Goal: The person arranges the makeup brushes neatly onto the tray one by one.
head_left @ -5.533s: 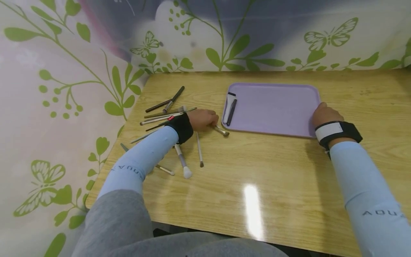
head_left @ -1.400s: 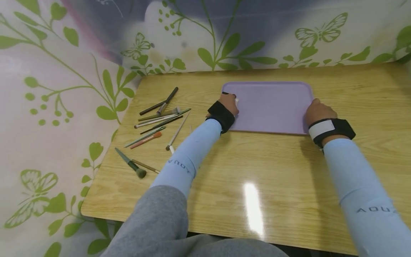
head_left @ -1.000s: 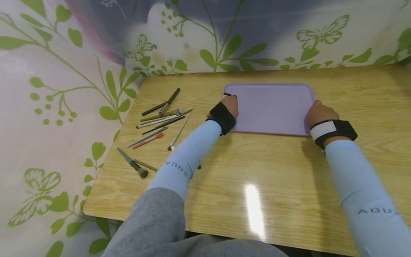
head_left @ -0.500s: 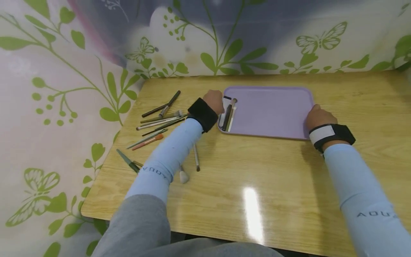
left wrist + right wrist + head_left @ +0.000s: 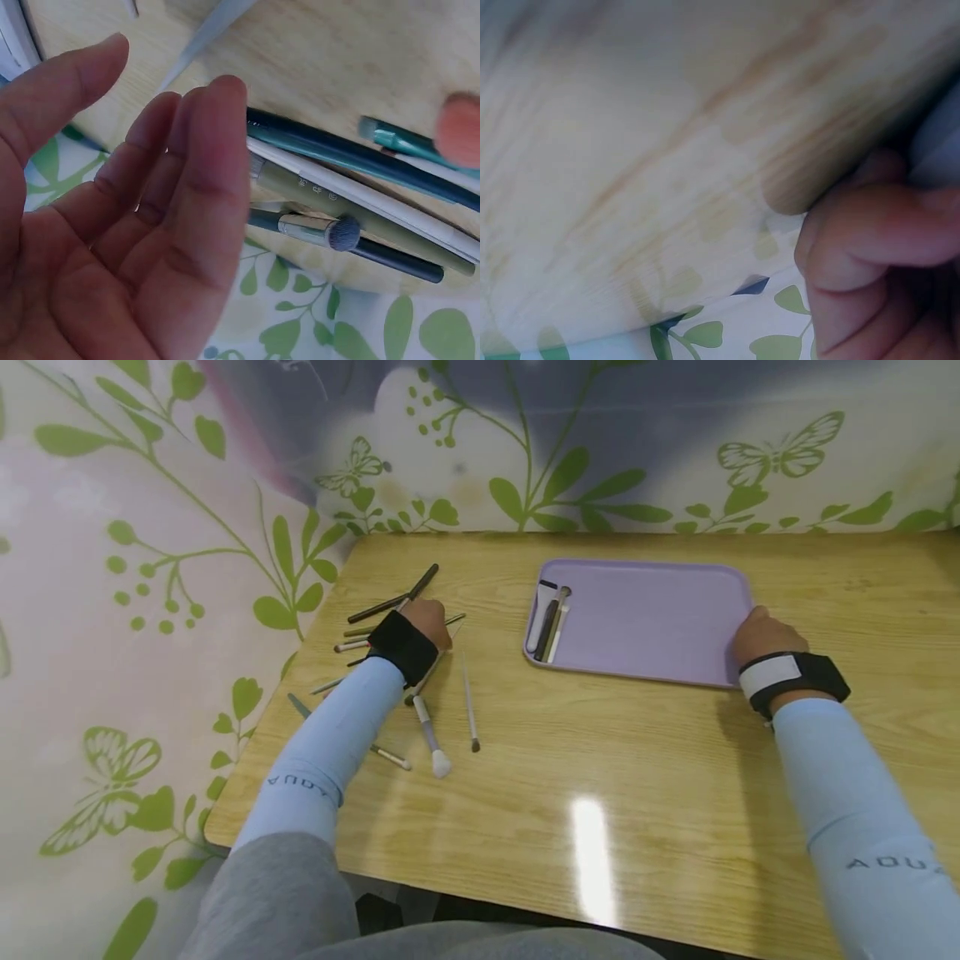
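Peach bristles [image 5: 457, 130], left-wrist view only

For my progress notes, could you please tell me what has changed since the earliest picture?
The left grip, then holding a brush, has let it go and moved leftward to the loose brushes, where it looks empty. The tray now carries four items at its left side, two more than then. The right grip stays on the tray's right edge.

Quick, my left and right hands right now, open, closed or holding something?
Left hand: open, holding nothing, by the loose brushes.
Right hand: closed on the right edge of the purple tray.
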### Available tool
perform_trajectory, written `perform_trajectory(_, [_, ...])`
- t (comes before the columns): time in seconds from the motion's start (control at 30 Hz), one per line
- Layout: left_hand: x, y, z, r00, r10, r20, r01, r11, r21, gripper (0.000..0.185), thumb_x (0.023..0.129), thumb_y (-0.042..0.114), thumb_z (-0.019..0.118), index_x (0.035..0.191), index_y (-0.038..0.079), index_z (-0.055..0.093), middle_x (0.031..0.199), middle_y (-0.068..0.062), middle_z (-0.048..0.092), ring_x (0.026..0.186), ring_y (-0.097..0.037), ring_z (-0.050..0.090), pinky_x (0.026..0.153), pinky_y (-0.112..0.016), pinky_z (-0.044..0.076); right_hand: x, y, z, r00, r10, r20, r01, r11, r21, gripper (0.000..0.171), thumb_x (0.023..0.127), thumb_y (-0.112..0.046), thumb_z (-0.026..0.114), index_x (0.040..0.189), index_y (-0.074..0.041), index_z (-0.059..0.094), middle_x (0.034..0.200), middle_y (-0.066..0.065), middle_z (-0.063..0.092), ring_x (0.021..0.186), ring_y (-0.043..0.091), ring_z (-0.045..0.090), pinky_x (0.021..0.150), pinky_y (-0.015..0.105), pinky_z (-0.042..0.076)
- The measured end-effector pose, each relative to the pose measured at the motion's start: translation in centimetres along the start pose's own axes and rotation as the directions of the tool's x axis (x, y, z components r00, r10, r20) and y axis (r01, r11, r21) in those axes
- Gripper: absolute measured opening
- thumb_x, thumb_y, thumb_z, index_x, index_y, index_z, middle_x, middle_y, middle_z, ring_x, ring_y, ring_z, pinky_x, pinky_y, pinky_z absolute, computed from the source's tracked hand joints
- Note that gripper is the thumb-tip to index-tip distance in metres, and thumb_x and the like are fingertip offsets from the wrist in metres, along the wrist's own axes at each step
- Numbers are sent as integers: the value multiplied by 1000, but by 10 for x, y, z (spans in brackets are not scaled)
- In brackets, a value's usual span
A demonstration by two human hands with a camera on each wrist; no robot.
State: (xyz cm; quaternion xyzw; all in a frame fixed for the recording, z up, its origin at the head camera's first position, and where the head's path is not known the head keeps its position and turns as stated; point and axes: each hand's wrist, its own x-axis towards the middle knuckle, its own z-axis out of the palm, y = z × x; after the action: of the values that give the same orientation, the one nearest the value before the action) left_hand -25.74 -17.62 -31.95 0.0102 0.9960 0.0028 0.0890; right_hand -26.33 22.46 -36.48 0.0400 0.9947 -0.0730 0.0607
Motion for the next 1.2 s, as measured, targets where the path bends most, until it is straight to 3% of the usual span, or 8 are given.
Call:
perform_trajectory(0.13, [5,-2,3,992,86,88,-90,995,38,31,74,17,59,49,12,43,50,2,40,47,-12,36,46,-25,32,0,0,0,1000,10,9,-10,1000,13,24,86,-5,22,92,15,34,71,34,50,56,37,51,43,40,37])
perform_trajectory(0.23, [20,-8,14,959,248,137,-250,968,-3,14,74,17,60,62,11,58,63,0,55,57,-12,49,55,-25,41,2,0,0,1000,12,14,-12,1000,12,25,86,-5,22,93,16,34,71,34,50,57,37,51,43,40,38])
perform_trajectory(0.33, [21,-11,20,877,455,155,-457,889,-25,14,73,13,62,87,13,64,91,-3,62,84,-17,57,72,-29,44,3,1,-1,1000,19,10,-19,1000,2,24,86,-5,23,93,16,34,72,35,50,58,39,52,44,41,38])
perform_trajectory(0.5, [-8,-20,11,723,666,182,-684,727,56,23,71,6,64,94,10,61,96,-6,59,91,-21,54,78,-32,42,2,0,1,1000,12,2,-12,1000,-10,21,86,-3,23,91,15,34,71,34,51,57,38,52,45,41,39])
perform_trajectory(0.57, [-20,-29,10,690,699,187,-720,689,82,25,71,5,63,95,13,62,96,-4,60,92,-20,53,78,-33,42,2,1,1,1000,-1,5,1,1000,-15,21,86,-3,23,90,15,34,68,33,50,54,35,51,43,39,38])
perform_trajectory(0.83, [-42,-59,29,613,778,138,-790,606,94,38,62,17,73,99,18,61,98,2,60,92,-16,53,78,-30,42,7,4,3,1000,13,15,-13,1000,-19,22,86,-5,22,90,13,33,67,31,50,53,33,50,43,39,37])
perform_trajectory(1.03, [-44,-61,42,505,856,107,-863,498,91,24,66,18,70,89,19,63,85,5,61,80,-12,53,70,-29,43,5,3,2,999,28,44,-28,1000,-3,21,87,-5,21,90,12,33,67,30,49,52,30,48,42,37,37])
perform_trajectory(1.2, [-45,-61,42,495,862,108,-869,490,71,14,69,19,68,82,20,64,81,6,60,76,-9,54,65,-26,44,4,1,2,999,19,28,-19,1000,1,22,87,-5,23,90,13,33,67,31,49,52,31,48,42,38,36])
